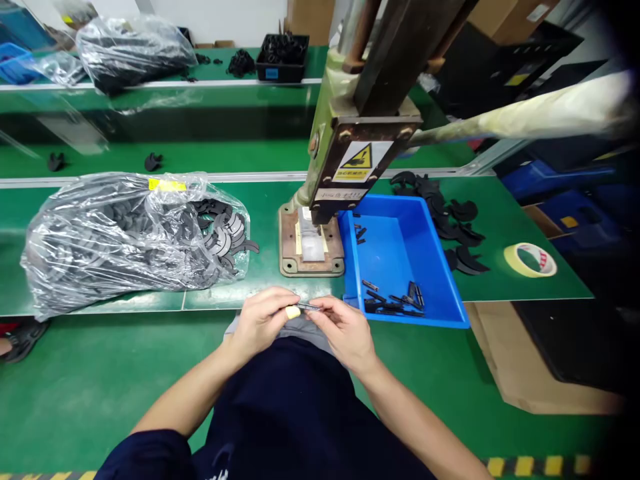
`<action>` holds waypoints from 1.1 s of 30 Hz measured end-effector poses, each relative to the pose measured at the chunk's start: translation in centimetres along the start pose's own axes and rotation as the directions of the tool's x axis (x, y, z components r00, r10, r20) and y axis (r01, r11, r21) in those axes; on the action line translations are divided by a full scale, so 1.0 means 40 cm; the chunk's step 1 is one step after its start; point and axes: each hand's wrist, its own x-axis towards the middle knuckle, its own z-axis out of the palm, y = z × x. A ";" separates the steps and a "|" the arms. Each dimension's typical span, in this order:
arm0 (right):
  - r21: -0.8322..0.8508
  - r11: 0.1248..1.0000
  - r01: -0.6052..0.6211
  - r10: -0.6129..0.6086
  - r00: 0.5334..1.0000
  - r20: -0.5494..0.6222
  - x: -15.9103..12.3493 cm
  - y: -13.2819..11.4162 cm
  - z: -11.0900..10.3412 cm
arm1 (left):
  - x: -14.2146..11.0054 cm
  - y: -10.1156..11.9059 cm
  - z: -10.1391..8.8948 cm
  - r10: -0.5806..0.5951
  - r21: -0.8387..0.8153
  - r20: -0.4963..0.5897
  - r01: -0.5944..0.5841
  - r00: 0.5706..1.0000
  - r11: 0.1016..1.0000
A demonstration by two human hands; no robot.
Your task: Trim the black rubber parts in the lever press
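Head view: the left hand [263,320] and right hand [347,331] pinch a slim part [310,307] between them, each with thumb and fingers closed on one end. It is held in front of the body, just off the near edge of the counter [267,260]; gripping both ends probably keeps so small a piece steady and in plain sight. Yellow wrapping [293,311] covers a left fingertip, perhaps as protection.

Beyond them stands the lever press [325,133], centred before the person, presumably so both sides are within easy reach. Just beside its base, the blue bin [400,247] holds dark narrow parts [395,303], mostly gathered at the near end, with a few at the far left. Left of the press, a transparent bag [85,247] bulges with curved pieces [227,233], some showing bare at its right end. Farther back, a black tray [283,72] is heaped with dark items too small to identify.
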 end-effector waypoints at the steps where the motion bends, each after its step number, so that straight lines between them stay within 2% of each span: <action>1: -0.015 1.000 0.006 -0.006 1.000 -0.001 -0.002 0.002 0.001 | -0.004 -0.002 0.002 0.003 -0.015 -0.006 -0.004 1.000 1.000; 8: -0.039 0.999 0.022 -0.022 1.000 -0.008 -0.003 0.002 -0.001 | -0.026 -0.019 0.014 -0.026 -0.085 -0.015 0.025 1.000 0.996; 14: 0.104 0.992 -0.078 0.078 0.997 0.000 0.000 0.011 0.006 | -0.028 -0.025 0.016 -0.045 -0.101 0.001 0.045 0.999 0.994; 17: 0.267 0.950 -0.163 0.154 0.987 0.055 0.006 0.021 0.024 | -0.023 -0.014 0.022 -0.019 -0.078 -0.021 0.017 1.000 0.997; 22: 0.500 0.815 -0.292 0.224 0.955 0.193 0.020 0.016 0.044 | -0.012 0.005 0.026 0.004 -0.079 -0.038 -0.007 0.999 0.997; 27: 0.581 0.742 -0.333 0.250 0.943 0.221 0.025 0.007 0.044 | -0.007 0.010 0.023 -0.030 -0.075 -0.018 0.029 0.999 0.997; 33: 0.578 0.746 -0.332 0.272 0.943 0.192 0.025 0.007 0.057 | 0.010 -0.006 0.016 -0.024 -0.049 -0.064 0.021 0.998 0.999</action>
